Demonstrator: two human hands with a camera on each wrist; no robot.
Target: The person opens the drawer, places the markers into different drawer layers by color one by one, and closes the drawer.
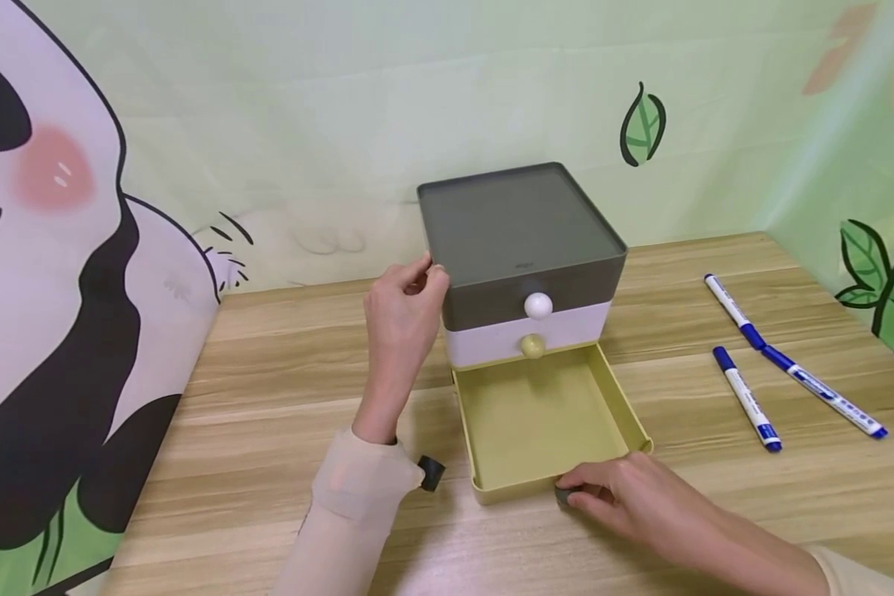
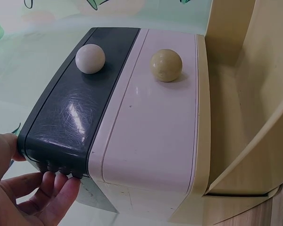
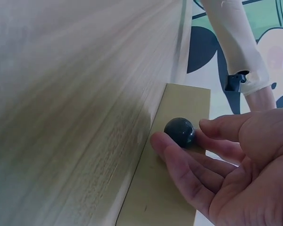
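Observation:
A small three-tier drawer box stands on the table, with a dark grey top tier, a white middle tier and a yellow bottom tier. Its yellow drawer is pulled far out, and its inside is bare. At the left edge of the dark tier my left hand grips the corner, thumb and fingers on different faces in the left wrist view. My right hand holds the round dark knob on the yellow drawer's front between thumb and fingers. The white knob and yellow knob sit on the two shut upper drawers.
Three blue-and-white markers lie on the wooden table to the right: a far marker, a near marker and a right marker. Behind the box hangs a pale green backdrop, with a printed panda at left.

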